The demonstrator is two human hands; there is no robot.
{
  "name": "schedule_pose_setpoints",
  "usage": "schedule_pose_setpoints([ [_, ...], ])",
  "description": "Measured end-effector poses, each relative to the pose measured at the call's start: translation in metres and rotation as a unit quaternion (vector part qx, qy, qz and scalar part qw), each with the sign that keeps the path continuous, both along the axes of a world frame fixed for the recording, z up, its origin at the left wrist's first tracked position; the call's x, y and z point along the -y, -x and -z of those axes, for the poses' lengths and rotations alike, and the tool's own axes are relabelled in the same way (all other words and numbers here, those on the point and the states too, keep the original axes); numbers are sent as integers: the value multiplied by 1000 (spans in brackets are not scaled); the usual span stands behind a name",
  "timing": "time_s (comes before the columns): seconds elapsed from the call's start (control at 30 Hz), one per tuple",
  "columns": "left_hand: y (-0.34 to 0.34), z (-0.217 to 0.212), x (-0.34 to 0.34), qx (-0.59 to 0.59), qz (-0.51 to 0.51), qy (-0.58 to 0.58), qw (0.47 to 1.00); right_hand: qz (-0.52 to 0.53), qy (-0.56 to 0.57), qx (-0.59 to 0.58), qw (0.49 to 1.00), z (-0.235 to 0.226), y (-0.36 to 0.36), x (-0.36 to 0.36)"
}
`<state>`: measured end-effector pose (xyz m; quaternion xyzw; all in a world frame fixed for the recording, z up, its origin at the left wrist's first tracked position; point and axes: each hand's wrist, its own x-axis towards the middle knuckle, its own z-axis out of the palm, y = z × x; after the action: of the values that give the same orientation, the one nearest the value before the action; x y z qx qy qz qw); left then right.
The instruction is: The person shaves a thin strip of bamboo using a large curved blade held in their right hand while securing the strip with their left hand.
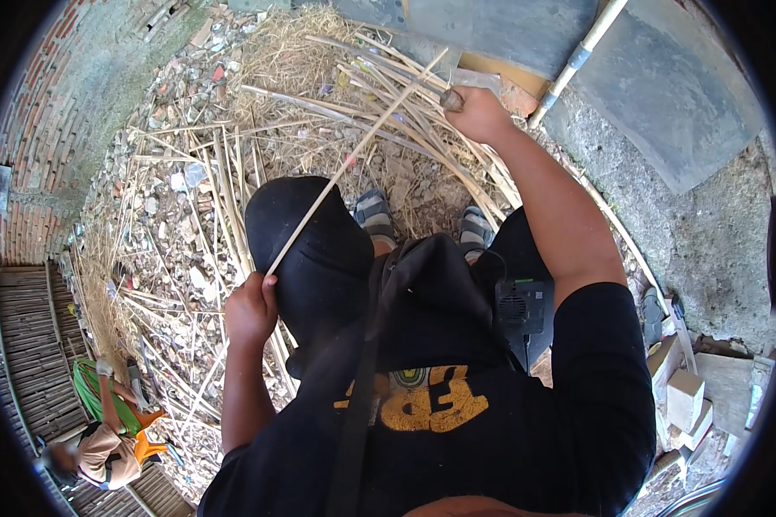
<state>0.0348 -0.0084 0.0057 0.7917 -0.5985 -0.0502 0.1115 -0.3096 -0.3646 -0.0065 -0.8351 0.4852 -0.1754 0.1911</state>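
My left hand [252, 308] is closed round the lower end of a long, thin bamboo strip [347, 164]. The strip slants up and to the right across my left knee, and its far end lies over a pile of strips. Raised at the upper right, my right hand [478, 115] is wrapped round a tool with a rounded brown wooden handle [451, 101]. The handle's end sticks out on the left of the fist; what kind of tool it is, I cannot make out. Loose bamboo strips [220, 194] lie around my feet.
Dry shavings [289, 56] heap up at the far side on rubble ground. A grey wall [664, 95] with a leaning pole [578, 60] stands at the right, near pale blocks [685, 401]. Another person [108, 452] sits at the lower left by a slatted bamboo surface [26, 345].
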Motion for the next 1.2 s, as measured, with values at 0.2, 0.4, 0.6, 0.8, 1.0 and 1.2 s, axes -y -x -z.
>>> schedule_pose_setpoints([
  [0.2,-3,-3,-2,-19,-2,-16,1000,-41,-16,-28,999,-13,-11,-9],
  [0.4,0,-2,1,18,-13,-12,1000,47,-9,8,999,4,9,17],
  [0.6,-5,-5,-2,-21,8,-8,1000,-39,12,-19,999,-13,-2,-2],
  [0.8,-4,7,-2,36,0,11,999,72,-49,-31,996,-7,13,22],
  [1.0,3,4,-4,15,-19,8,1000,88,-15,0,996,-12,21,22],
  [1.2,9,5,-3,6,-24,15,1000,53,19,-44,997,-40,17,1],
])
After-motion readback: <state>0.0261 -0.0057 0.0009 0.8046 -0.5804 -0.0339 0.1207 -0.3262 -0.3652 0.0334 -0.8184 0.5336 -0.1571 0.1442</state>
